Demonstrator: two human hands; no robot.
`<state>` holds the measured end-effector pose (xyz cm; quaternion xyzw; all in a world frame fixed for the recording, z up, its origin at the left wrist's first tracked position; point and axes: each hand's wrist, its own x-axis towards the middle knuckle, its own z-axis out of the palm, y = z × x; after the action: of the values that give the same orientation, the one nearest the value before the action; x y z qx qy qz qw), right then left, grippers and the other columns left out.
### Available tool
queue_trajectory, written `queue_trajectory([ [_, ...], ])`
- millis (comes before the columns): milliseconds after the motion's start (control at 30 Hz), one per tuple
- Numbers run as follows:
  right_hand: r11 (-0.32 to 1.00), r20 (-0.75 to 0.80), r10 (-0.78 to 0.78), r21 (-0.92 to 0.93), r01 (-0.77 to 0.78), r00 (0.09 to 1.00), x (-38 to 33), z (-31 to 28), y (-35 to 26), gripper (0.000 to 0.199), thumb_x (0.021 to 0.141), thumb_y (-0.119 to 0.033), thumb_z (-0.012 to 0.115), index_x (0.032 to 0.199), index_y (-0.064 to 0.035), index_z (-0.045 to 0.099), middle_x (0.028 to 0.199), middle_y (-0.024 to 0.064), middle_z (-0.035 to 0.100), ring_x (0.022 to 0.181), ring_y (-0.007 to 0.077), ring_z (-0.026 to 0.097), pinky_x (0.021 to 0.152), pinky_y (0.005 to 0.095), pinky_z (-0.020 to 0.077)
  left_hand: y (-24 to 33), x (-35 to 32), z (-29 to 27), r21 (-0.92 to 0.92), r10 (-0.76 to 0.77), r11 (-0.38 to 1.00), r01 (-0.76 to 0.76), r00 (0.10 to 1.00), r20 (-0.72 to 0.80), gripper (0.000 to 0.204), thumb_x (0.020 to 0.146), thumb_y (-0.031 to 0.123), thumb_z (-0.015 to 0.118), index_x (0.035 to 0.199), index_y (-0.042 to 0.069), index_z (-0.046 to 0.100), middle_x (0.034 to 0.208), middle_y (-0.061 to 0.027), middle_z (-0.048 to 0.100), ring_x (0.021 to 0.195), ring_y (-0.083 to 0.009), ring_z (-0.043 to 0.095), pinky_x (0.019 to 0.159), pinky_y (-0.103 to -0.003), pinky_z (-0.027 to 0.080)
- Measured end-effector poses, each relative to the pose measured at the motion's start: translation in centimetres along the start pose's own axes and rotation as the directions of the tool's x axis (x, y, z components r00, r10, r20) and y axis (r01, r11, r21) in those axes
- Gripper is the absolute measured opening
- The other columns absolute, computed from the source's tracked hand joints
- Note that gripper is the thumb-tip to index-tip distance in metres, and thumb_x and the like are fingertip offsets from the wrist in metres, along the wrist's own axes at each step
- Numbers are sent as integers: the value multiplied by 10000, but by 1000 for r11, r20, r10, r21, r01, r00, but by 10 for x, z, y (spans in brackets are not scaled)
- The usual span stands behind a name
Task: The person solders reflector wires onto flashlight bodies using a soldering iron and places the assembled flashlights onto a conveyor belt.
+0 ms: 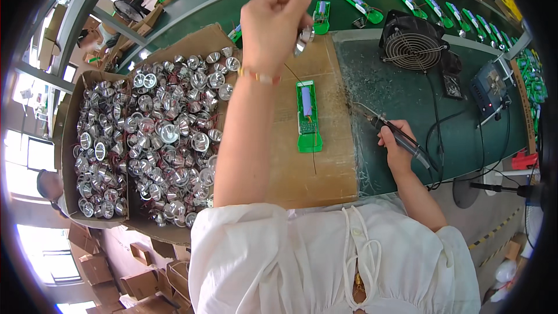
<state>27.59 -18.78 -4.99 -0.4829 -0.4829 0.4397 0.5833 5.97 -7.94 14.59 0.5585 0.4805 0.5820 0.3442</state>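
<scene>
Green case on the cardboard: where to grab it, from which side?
I'd pinch the side edges of the wide near end of the case, coming from the picture's lower side. It lies face up, lengthwise, and that end is broad, while the battery and circuit board occupy the rest. Keep the grip off the thin wire running past that end.

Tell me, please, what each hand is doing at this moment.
Left hand: closed, holding a silver reflector cup with its wires.
Right hand: closed around a dark soldering iron.
</scene>
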Motion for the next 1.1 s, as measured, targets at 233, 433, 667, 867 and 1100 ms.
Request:
queue_trajectory([
  [233, 999, 82, 6, -38, -3, 997, -3, 1, -2, 149, 787, -64, 627, 884, 2, 536, 751, 41, 589, 619, 64, 543, 560, 200, 443, -90, -150, -37, 126, -463, 872, 473, 881, -98, 209, 814, 184, 626, 740, -10, 607, 556, -3, 543, 518, -51, 504, 472, -207, 392],
  [433, 991, 291, -53, 132, 15, 955, -19, 29, -10, 159, 765, -46, 648, 887, -2, 557, 768, 40, 585, 657, 47, 527, 561, 185, 419, -120, -178, -41, 284, -361, 878, 385, 923, -133, 189, 780, 155, 654, 739, -26, 623, 691, -71, 592, 633, -119, 560, 574, -251, 435],
  [667, 995, 282, -25, -82, 50, 959, -23, 34, -17, 153, 789, -78, 618, 809, 4, 490, 682, 86, 597, 554, 107, 568, 501, 227, 464, -127, -171, -38, 377, -332, 862, 339, 939, -86, 137, 755, 136, 664, 738, 4, 633, 744, -96, 540, 636, -174, 543, 590, -270, 436],
  [867, 999, 204, 20, -34, -13, 979, -22, 41, -14, 165, 762, -99, 661, 782, -8, 524, 605, 40, 585, 527, 60, 545, 482, 204, 423, -125, -170, -36, 416, -287, 866, 276, 957, -39, 143, 756, 126, 659, 727, -8, 617, 742, -98, 546, 640, -178, 555, 585, -279, 441],
  [1100, 996, 234, 86, -31, -81, 968, -21, 40, -20, 149, 808, -85, 601, 803, -7, 475, 657, 87, 585, 521, 92, 544, 475, 216, 450, -127, -169, -38, 396, -279, 880, 263, 960, -17, 157, 761, 130, 662, 732, -15, 610, 755, -99, 545, 631, -161, 556, 576, -263, 442],
])
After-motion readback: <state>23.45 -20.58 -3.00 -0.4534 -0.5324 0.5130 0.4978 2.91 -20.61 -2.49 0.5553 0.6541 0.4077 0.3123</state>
